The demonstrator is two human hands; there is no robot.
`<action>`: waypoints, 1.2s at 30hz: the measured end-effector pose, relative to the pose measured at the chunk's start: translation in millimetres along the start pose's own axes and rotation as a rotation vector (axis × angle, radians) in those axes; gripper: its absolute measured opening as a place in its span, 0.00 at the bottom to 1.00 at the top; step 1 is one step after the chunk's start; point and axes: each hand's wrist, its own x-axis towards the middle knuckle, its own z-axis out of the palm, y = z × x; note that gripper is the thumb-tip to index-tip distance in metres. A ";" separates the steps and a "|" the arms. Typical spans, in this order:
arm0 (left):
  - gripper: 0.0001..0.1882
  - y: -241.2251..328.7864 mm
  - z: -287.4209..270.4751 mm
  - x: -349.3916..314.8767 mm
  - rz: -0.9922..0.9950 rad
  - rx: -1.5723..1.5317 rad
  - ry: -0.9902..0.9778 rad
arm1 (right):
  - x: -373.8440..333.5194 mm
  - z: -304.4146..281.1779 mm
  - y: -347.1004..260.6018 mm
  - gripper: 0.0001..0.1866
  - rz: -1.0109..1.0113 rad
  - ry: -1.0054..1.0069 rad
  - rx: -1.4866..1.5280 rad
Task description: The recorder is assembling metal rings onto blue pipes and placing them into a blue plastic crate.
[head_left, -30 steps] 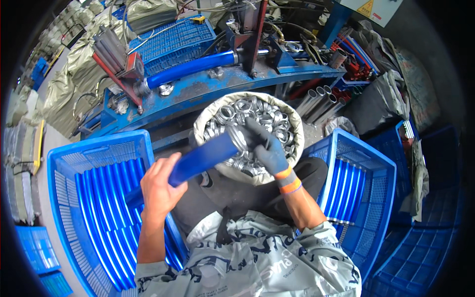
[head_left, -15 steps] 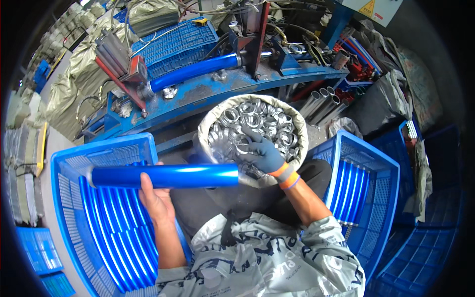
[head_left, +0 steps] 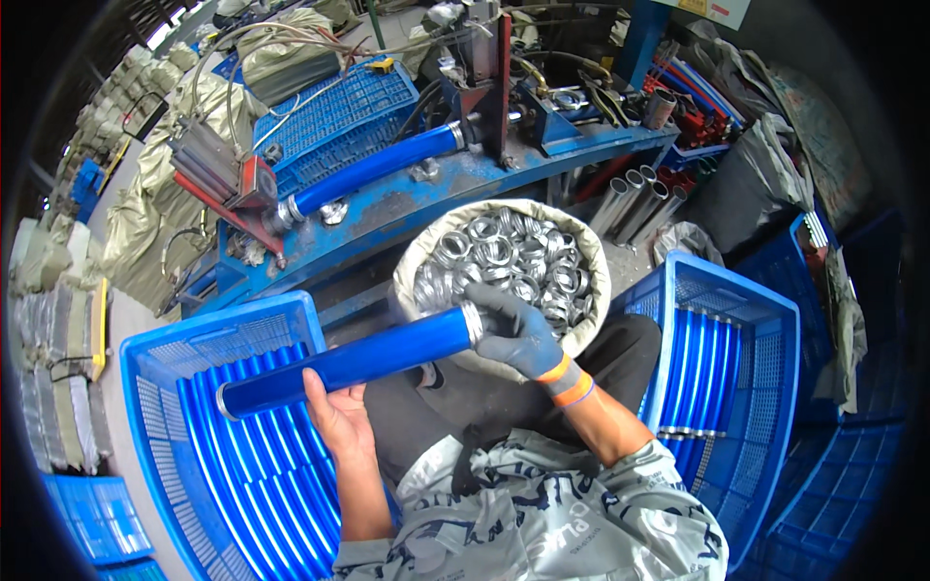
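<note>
My bare left hand (head_left: 339, 418) supports a shiny blue tube (head_left: 354, 364) from below, its fingers curled behind it. The tube slants, right end higher and farther away. A silver ring (head_left: 225, 401) rims its left end. At the right end my right hand (head_left: 523, 334), in a dark grey-blue glove with an orange cuff, grips a ridged silver ring (head_left: 473, 321) that sits against or on the tube's mouth; how far on, I cannot tell. Just beyond that hand, a round cream fabric-lined container (head_left: 405, 266) holds many loose metal rings (head_left: 496, 252).
Blue plastic crates flank me: the left crate (head_left: 221, 318) and right crate (head_left: 731, 279) both hold blue tubes. Across the front runs a blue machine bench (head_left: 387, 205) with another blue tube (head_left: 383, 169) clamped in it. Bare metal pipes (head_left: 630, 203) stand beyond the container.
My right hand has come up from the loose rings to the tube's right end, bringing a ring there. The tube has gone from level to slanted, its left end lower.
</note>
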 end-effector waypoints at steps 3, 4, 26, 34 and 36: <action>0.35 -1.2 -0.9 2.9 0.010 -0.004 -0.009 | 1.0 1.4 -2.0 0.45 0.011 0.012 -0.142; 0.31 -1.9 -1.8 4.1 0.003 -0.002 -0.022 | 1.1 2.0 -7.1 0.43 -0.012 0.020 -0.237; 0.29 -25.2 -12.1 88.1 -0.195 -0.154 -0.001 | 446.7 -120.1 18.6 0.25 -0.458 0.476 -2.146; 0.31 -78.6 111.4 201.6 -0.174 -0.106 -0.135 | 269.1 -1.7 -197.2 0.43 -1.047 0.195 -1.103; 0.35 -113.3 169.2 268.3 -0.158 -0.121 -0.136 | 206.4 -28.4 -221.7 0.44 -0.999 0.308 -0.849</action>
